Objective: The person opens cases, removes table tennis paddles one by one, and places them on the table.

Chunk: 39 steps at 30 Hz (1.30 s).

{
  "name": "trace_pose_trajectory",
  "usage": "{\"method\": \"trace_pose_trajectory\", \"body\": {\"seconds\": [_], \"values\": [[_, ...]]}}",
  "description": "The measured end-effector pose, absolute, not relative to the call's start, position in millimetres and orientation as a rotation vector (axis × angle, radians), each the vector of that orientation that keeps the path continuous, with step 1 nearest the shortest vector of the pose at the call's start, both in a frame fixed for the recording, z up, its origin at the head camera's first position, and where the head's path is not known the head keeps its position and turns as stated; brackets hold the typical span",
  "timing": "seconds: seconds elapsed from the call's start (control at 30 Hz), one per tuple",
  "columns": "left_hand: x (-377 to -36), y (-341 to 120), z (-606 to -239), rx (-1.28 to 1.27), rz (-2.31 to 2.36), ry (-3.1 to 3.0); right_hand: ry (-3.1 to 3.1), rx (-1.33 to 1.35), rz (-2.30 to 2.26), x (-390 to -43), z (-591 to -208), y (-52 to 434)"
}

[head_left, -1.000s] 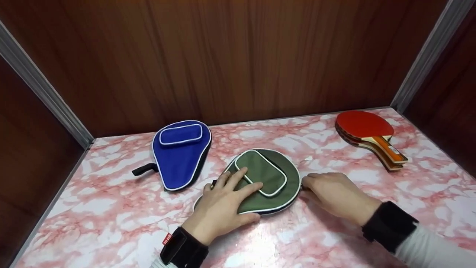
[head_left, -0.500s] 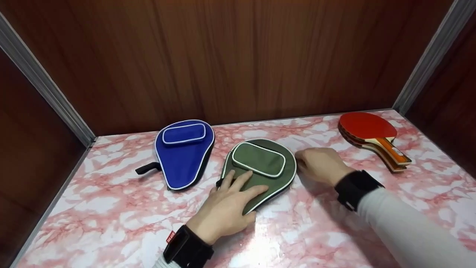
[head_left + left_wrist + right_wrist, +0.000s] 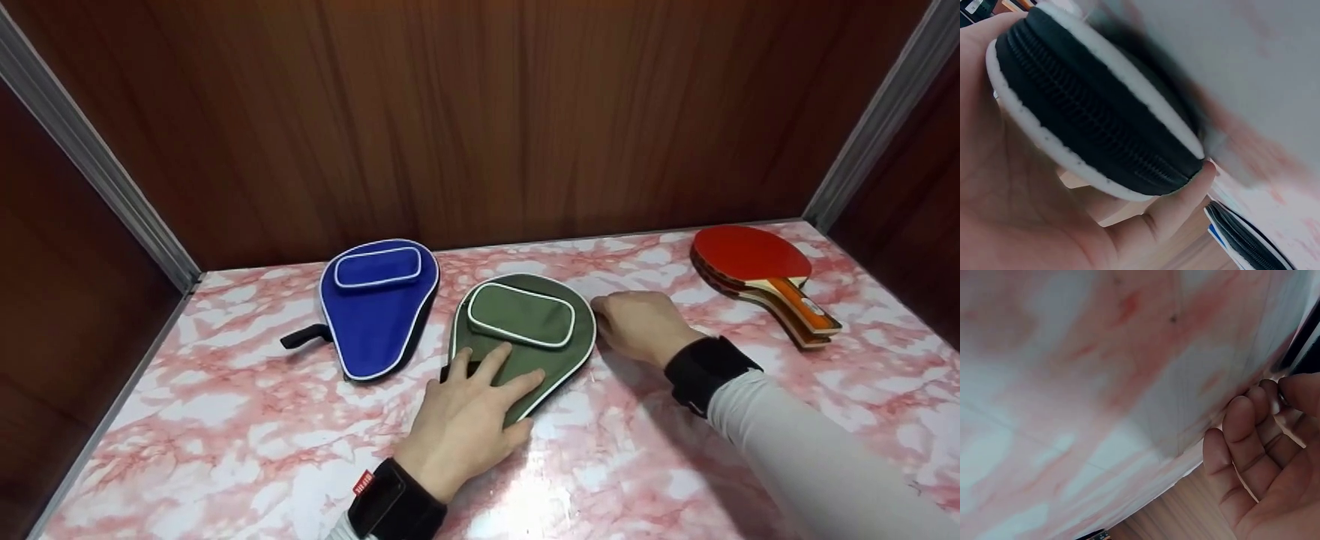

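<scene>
A left hand (image 3: 465,420) presses flat, fingers spread, on the near end of a green case (image 3: 525,337) on the table (image 3: 225,450); the right hand (image 3: 637,326), fingers curled, pinches its right edge. Farther left lies a blue case (image 3: 375,307).

- Desk (image 3: 247,442): pink-and-white marbled top, boxed in by wood-grain walls at back and both sides, w/ metal strips in the corners.
- Blue paddle case (image 3: 375,307): flat on desk, left of centre, white piping, black strap sticking out to the left.
- Green paddle case (image 3: 525,330): flat on desk just beside the blue one, apart from it, zipped; left hand (image 3: 469,420) rests on its near end, right hand (image 3: 637,324) at its right edge.
- Stack of table tennis paddles (image 3: 757,274): far right corner, red rubber up, handles toward the front-right.
</scene>
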State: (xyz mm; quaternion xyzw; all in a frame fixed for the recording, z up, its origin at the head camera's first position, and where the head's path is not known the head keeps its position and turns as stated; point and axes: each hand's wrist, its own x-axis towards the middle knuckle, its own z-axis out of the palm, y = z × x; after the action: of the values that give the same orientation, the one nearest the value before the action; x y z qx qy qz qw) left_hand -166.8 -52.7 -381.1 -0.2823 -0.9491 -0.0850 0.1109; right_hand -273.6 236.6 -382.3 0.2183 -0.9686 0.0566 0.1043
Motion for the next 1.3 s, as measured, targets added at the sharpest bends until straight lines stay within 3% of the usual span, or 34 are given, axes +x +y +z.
{"method": "trace_pose_trajectory", "body": {"seconds": [1.3], "values": [[-167.5,-50.0,-385.3,-0.828,-0.209,-2.743,-2.753,0.808,0.164,-196.8,-384.7,212.9]]}}
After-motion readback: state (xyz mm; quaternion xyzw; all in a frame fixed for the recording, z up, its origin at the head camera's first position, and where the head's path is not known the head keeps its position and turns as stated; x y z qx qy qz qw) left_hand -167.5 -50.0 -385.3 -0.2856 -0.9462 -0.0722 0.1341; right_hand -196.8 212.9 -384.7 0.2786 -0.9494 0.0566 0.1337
